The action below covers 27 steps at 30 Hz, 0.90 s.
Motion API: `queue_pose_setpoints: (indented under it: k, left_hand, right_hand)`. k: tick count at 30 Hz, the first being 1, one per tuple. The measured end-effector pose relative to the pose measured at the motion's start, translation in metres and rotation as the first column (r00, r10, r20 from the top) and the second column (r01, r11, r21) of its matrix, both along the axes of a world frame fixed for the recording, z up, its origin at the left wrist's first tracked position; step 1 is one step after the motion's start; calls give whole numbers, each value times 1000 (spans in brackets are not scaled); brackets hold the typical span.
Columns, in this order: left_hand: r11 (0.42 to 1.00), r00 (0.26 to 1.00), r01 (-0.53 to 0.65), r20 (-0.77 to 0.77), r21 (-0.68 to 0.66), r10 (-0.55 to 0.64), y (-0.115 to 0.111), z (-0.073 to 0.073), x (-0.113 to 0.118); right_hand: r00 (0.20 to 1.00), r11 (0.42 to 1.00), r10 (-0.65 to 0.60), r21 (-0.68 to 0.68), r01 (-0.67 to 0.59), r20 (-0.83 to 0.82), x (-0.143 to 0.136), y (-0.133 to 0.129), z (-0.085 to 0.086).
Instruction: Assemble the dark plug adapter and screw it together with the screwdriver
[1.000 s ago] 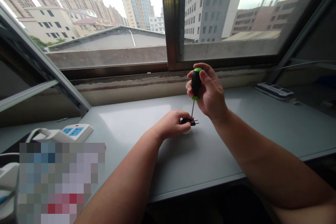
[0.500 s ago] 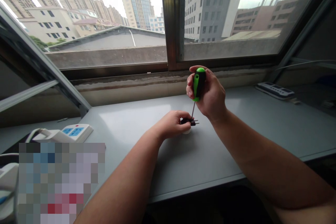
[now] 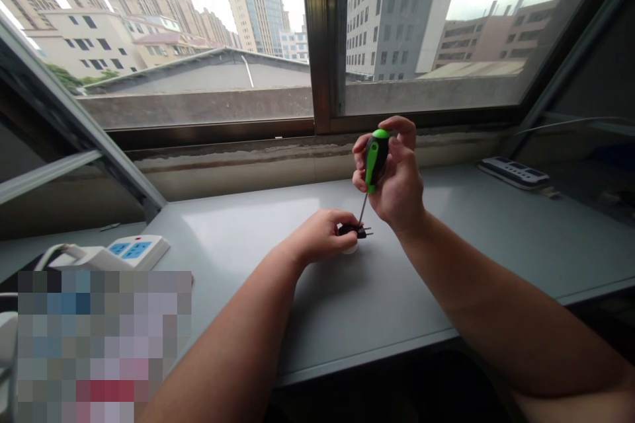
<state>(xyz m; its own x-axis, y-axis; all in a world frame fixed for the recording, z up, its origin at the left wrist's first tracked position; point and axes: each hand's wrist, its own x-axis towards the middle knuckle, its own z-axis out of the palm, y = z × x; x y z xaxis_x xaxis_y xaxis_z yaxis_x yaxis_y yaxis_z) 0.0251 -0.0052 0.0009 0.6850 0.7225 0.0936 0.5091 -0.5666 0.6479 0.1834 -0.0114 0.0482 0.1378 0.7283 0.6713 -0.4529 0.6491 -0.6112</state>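
Observation:
My right hand [image 3: 394, 175] is wrapped round the green and black handle of a screwdriver [image 3: 377, 160], its index finger raised over the handle's top end. The screwdriver stands nearly upright, and its thin shaft reaches down to a small black plug [image 3: 361, 232] with metal pins pointing right. My left hand [image 3: 330, 232] pinches the plug from the left, low over the table. Part of a small white round thing [image 3: 350, 248] shows beneath the plug. The exact spot where the screwdriver tip meets the plug is too small to make out.
The grey table [image 3: 238, 264] runs below a window. At the left lie a white power strip [image 3: 139, 252] with blue sockets and a pixelated patch. A second power strip [image 3: 514, 173] lies at the back right. Metal frame bars [image 3: 74, 106] slope down at the left.
The index finger of my right hand has lifted and shifted over the screwdriver's top, and its grip looks looser. My left hand and the plug keep their places; the whole view has shifted slightly.

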Motion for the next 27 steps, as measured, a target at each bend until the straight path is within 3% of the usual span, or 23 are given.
queue_pose_setpoints:
  k: [3,10,16,22,27]
  left_hand:
    - [1000,1000,1,-1,-13,-1,0,0,0]
    - [1000,1000,-6,9,3,6,-1,0,1]
    - [999,1000,-12,8,-30,12,-1,0,0]
    - [1000,1000,-10,4,-18,10,0,-1,0]
    - [999,1000,-8,14,-42,9,0,0,0]
  right_hand:
    - [998,997,-60,49,59,13,-1,0,-1]
    - [999,999,34,-18,-33,40,2,4,-1]
    - [991,996,-92,22,91,96,2,3,-2]
    - [998,998,59,-18,-59,-1,4,6,-3]
    - [995,1000,-3,18,1,102,2,5,-7]
